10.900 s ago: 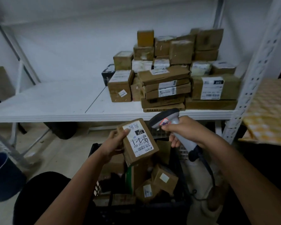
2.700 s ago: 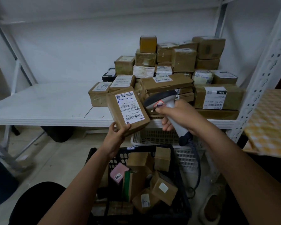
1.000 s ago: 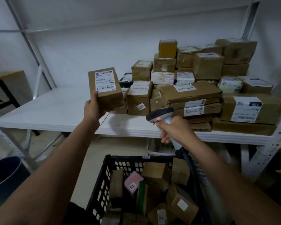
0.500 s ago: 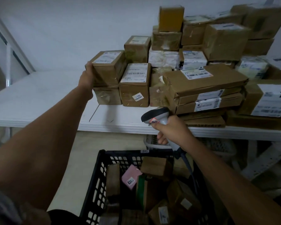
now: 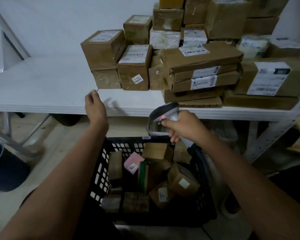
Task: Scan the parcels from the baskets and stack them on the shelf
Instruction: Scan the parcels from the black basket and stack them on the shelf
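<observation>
A brown labelled parcel (image 5: 102, 47) sits on top of another parcel at the left end of the stack on the white shelf (image 5: 42, 87). My left hand (image 5: 93, 105) hovers empty in front of the shelf edge, below that parcel, fingers loosely curled. My right hand (image 5: 182, 125) grips the grey handheld scanner (image 5: 163, 115) above the black basket (image 5: 102, 170). The basket holds several brown parcels and one pink parcel (image 5: 132, 164).
Many brown and white parcels are piled on the shelf's right half (image 5: 203, 66). A white basket (image 5: 222, 132) stands under the shelf behind the black one. A dark blue bin (image 5: 5, 168) is on the floor at left. A white perforated shelf post (image 5: 275, 127) rises at right.
My left hand has let go of the labelled parcel on the stack's left end and drawn back down to the shelf edge. The right hand keeps holding the scanner.
</observation>
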